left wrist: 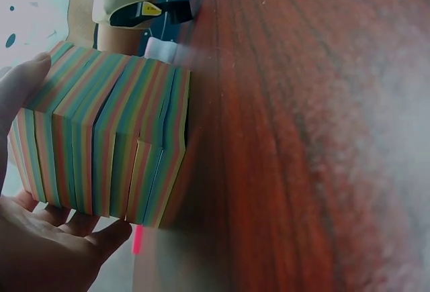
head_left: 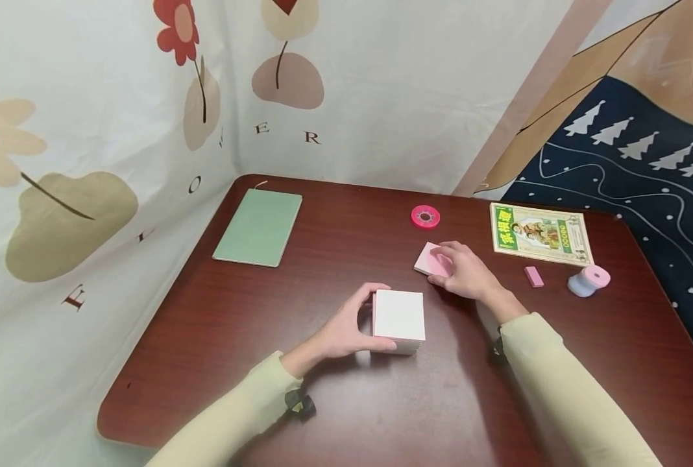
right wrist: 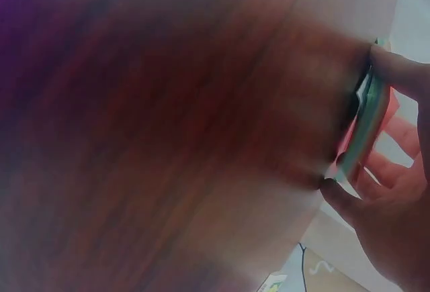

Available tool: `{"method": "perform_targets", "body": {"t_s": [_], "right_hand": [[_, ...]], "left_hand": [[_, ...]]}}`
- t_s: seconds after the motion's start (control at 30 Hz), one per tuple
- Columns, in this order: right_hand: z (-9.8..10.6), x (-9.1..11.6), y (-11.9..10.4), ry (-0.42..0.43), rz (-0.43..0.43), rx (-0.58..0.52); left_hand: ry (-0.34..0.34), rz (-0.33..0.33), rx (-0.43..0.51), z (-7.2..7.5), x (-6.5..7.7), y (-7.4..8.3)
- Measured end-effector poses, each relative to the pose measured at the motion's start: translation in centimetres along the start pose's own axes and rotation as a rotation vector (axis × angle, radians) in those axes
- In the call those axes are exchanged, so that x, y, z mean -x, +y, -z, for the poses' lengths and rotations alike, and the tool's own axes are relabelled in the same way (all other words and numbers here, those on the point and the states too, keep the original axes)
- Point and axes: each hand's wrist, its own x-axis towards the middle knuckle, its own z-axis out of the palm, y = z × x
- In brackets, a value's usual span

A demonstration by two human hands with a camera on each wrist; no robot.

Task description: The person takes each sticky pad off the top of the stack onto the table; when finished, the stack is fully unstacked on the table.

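By the left grip (head_left: pixel 346 329), the striped paper stack (head_left: pixel 399 316) is clasped on the surface (head_left: pixel 335 243); by the right grip (head_left: pixel 468 272), the thin pink pad (head_left: pixel 426 259) is pinched, beyond the stack. Farther back, the pink disc (head_left: pixel 425 216) is left untouched.

Wears long sleeves (head_left: pixel 580 389) of pale yellow, a little loose; has at each wrist also one small black device (head_left: pixel 307 407) with yellow mark (left wrist: pixel 152 9).
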Motion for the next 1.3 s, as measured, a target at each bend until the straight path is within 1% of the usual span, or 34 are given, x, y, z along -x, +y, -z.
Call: {"method": "perform_targets", "body": {"t_s": [0.23, 0.4, 0.47, 0.53, 0.6, 0.7, 0.8, 0.9, 0.97, 1.07, 1.23, 1.3], "right_hand": [[0.2, 0.0, 0.1, -0.036, -0.006, -0.006], [0.5, 0.2, -0.2, -0.080, 0.001, 0.028], [0.8, 0.4, -0.4, -0.079, 0.016, 0.043], [1.0, 0.7, -0.9, -0.053, 0.039, 0.040], [1.5, 1.2, -1.8, -0.019, 0.070, 0.012], [2.4, 2.2, -3.7, 0.021, 0.130, -0.081], [3.2, 3.4, -6.0, 0.002, 0.202, -0.172], [3.6, 4.8, -8.2, -0.051, 0.294, -0.209], [3.4, 5.7, -9.3, -0.085, 0.351, -0.200], [2.8, 6.8, -10.7, -0.108, 0.421, -0.163], [1.3, 7.6, -11.9, -0.094, 0.483, -0.043], [1.0, 7.6, -12.1, -0.078, 0.487, -0.011]], "left_hand": [[-0.023, 0.000, -0.016, 0.2, -0.3, 0.1], [-0.034, 0.015, -0.031, 0.2, -0.4, -0.1], [-0.039, 0.022, -0.035, 0.2, -0.4, -0.1], [-0.044, 0.029, -0.040, 0.2, -0.4, -0.2], [-0.049, 0.031, -0.041, 0.2, -0.4, -0.3], [-0.056, 0.031, -0.044, 0.2, -0.4, -0.4], [-0.063, 0.029, -0.052, 0.2, -0.4, -0.5], [-0.073, 0.027, -0.056, 0.2, -0.4, -0.6], [-0.083, 0.019, -0.050, 0.2, -0.4, -0.5], [-0.094, 0.027, -0.053, 0.1, -0.4, -0.6], [-0.109, 0.055, -0.060, 0.1, -0.4, -0.8], [-0.106, 0.053, -0.067, 0.1, -0.4, -0.9]]}}
